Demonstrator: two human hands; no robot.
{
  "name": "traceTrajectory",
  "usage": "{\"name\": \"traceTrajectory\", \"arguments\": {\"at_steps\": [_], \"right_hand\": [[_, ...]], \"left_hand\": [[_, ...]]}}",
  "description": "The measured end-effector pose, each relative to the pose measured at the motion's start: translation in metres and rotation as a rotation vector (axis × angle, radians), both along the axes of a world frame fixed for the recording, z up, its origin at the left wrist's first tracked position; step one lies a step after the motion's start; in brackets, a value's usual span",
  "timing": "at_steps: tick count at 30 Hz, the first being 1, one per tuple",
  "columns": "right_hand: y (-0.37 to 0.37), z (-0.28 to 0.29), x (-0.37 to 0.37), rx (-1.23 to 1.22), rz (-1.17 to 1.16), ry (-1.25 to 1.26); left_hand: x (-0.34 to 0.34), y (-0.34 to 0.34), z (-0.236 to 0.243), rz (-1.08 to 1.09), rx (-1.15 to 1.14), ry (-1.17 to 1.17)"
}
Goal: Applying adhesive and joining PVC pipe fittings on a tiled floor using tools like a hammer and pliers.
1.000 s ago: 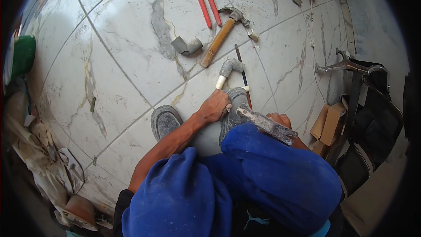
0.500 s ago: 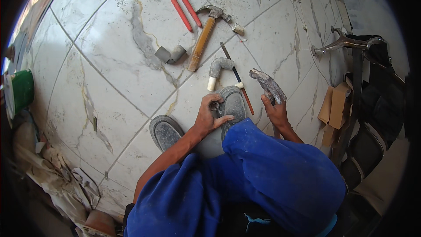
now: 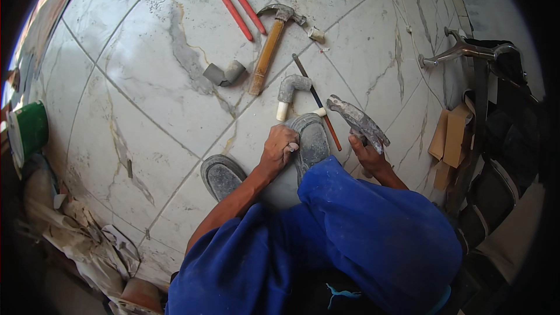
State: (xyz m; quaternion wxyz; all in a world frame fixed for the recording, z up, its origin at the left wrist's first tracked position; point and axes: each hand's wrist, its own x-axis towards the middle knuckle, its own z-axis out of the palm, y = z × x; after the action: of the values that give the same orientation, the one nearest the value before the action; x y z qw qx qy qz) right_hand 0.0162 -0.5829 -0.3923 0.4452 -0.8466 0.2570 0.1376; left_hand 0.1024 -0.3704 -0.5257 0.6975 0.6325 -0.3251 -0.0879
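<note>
Head view: right hand (image 3: pixel 371 158) clasping the dusty hammer (image 3: pixel 358 119), metal head slanting 10 to 4 o'clock, at 2 o'clock from the curled left hand (image 3: pixel 280 147), whose hold I can't tell!

Looking down past loose blue fabric trousers (image 3: pixel 373 216) at a floor of white, grey-veined tiles (image 3: pixel 151 128). The left hand (image 3: pixel 280 144) is curled beside a dusty grey shoe (image 3: pixel 315 139), its contents hidden. The right hand (image 3: pixel 374 161) grips a scuffed grey metal-headed hammer (image 3: pixel 357 118). Ahead lie a grey elbow pipe fitting (image 3: pixel 290 87) with a white end, a wooden-handled claw hammer (image 3: pixel 268 52) and red-handled metal pincers (image 3: pixel 238 13).
</note>
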Motion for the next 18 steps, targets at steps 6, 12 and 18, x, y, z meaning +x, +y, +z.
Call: {"name": "traceTrajectory", "arguments": {"at_steps": [6,12,18], "right_hand": [[0.005,0.03,0.033,0.112,0.667,-0.478],[0.005,0.038,0.05,-0.01,0.866,-0.445],[0.012,0.041,0.05,-0.043,0.85,-0.451]], "left_hand": [[0.001,0.001,-0.004,0.001,0.026,-0.001],[0.0,0.001,-0.004,0.025,0.065,-0.004],[-0.003,0.004,-0.005,0.018,0.057,-0.01]]}}
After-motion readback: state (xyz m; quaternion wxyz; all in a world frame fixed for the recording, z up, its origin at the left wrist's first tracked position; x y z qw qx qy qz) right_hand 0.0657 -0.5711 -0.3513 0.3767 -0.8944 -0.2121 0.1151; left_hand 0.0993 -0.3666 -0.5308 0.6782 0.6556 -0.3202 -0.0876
